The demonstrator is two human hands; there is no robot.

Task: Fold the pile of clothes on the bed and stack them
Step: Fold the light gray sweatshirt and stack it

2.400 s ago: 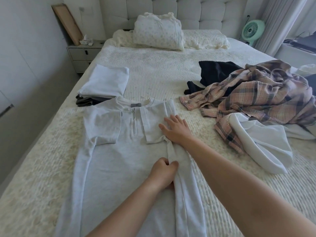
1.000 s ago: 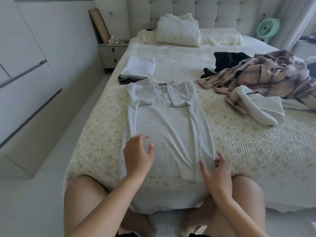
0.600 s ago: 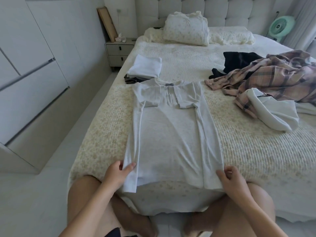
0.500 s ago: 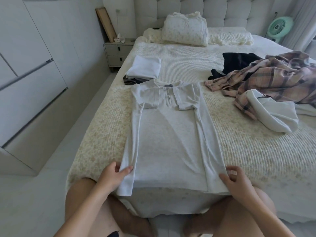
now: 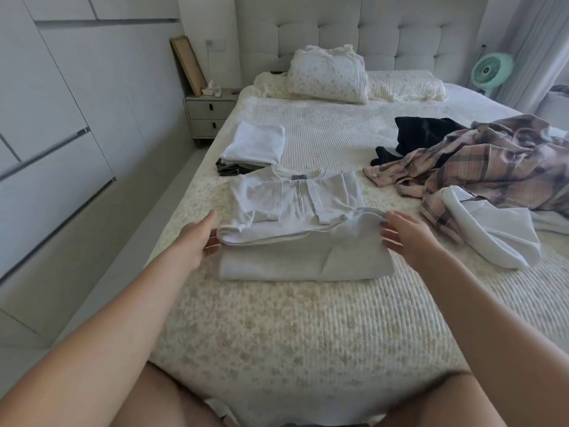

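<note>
A light grey zip-neck top (image 5: 301,254) lies on the bed (image 5: 308,334), its lower half folded up over the chest so the hem edge rests just below the collar. My left hand (image 5: 201,238) is at the fold's left end and my right hand (image 5: 403,238) at its right end, both with fingers spread against the cloth edge and gripping nothing. Beyond the top, a folded stack (image 5: 255,144) has a white piece over a dark one. The unfolded pile to the right holds a plaid shirt (image 5: 492,161), a black garment (image 5: 425,134) and a white garment (image 5: 492,238).
Pillows (image 5: 329,78) lean on the tufted headboard. A nightstand (image 5: 206,115) stands at the bed's far left corner, with a green fan (image 5: 489,70) at the far right. White wardrobe doors (image 5: 61,134) line the left wall across a narrow floor strip.
Both hands gripped the top's hem at the bed's near edge, carried it up towards the collar, folding the top in half, and let go. The camera moved closer.
</note>
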